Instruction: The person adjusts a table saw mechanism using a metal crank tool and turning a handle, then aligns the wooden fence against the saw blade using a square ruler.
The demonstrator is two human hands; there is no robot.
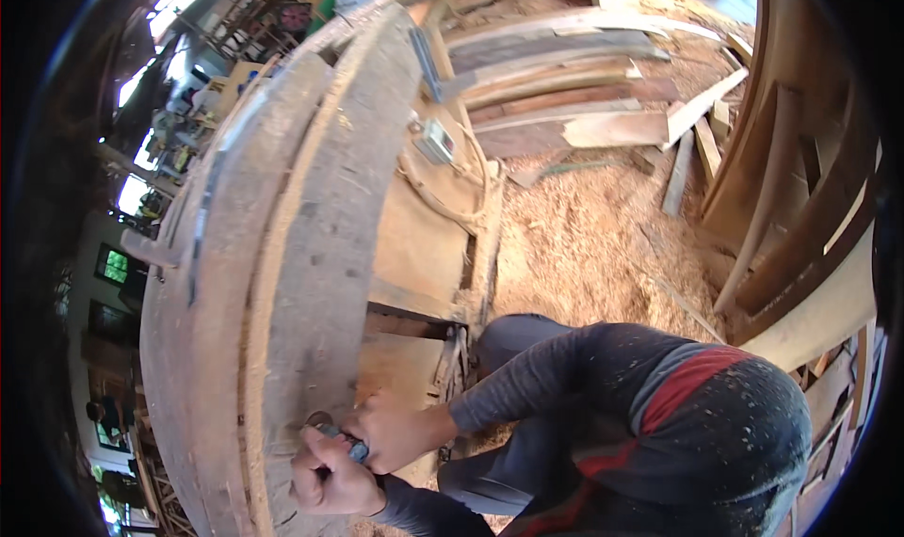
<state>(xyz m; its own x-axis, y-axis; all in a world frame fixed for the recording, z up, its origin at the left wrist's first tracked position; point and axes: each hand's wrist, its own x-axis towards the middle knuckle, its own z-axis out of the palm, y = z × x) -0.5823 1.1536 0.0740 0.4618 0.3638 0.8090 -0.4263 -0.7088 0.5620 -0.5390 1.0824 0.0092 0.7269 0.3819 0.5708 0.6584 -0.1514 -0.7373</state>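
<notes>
My left hand (pixel 331 473) is closed round a small tool with a blue-green part (pixel 358 450) and a rounded metal end (pixel 320 418); its exact kind is hard to make out. Against the same tool, my right hand (pixel 400 432) has its fingers curled, somewhat blurred. Both hands are close together at the near edge of a long, worn grey wooden bench top (pixel 311 292). A sawdust-filled groove (pixel 273 264) runs along its length. Below that edge is a wooden side with an opening (pixel 405 322) close to my right hand.
A grey switch box (pixel 435 144) with a cable (pixel 428 203) is fixed to the bench side. Sawdust (pixel 584 245) covers the floor. Several boards (pixel 565 85) lie stacked beyond it. Curved wooden pieces (pixel 767 189) stand at the right. A handle-like wooden piece (pixel 149 249) juts from the bench's far side.
</notes>
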